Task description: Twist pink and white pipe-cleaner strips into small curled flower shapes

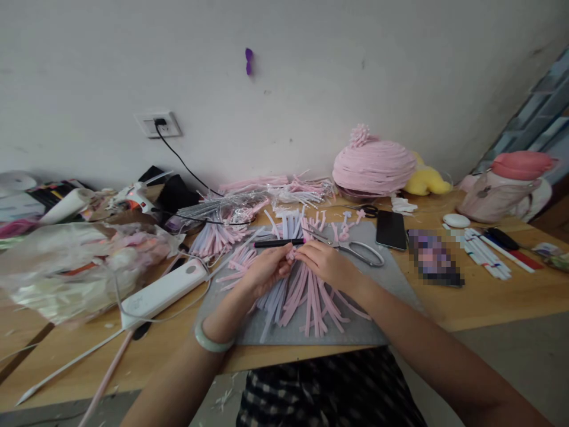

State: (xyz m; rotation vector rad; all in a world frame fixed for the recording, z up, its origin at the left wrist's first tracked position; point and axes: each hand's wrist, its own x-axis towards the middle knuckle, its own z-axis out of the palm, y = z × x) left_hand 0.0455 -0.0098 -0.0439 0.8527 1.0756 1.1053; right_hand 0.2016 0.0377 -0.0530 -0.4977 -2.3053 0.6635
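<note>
My left hand (265,271) and my right hand (326,262) meet over a grey felt mat (391,279), their fingertips pinched together on a small pink pipe-cleaner piece (291,255). A fan of pink and pale lilac pipe cleaners (306,299) lies on the mat under and below both hands. A black pen (278,242) lies just beyond my left fingers. Scissors (360,251) rest on the mat right of my right hand. A pale green bangle (212,340) sits on my left wrist.
A white power bank (163,292) with cable lies left of the mat, a crumpled plastic bag (75,267) further left. A phone (391,229), a pink yarn dome (373,166), a glue gun (136,198), white sticks (486,255) and a pink bag (502,190) stand around.
</note>
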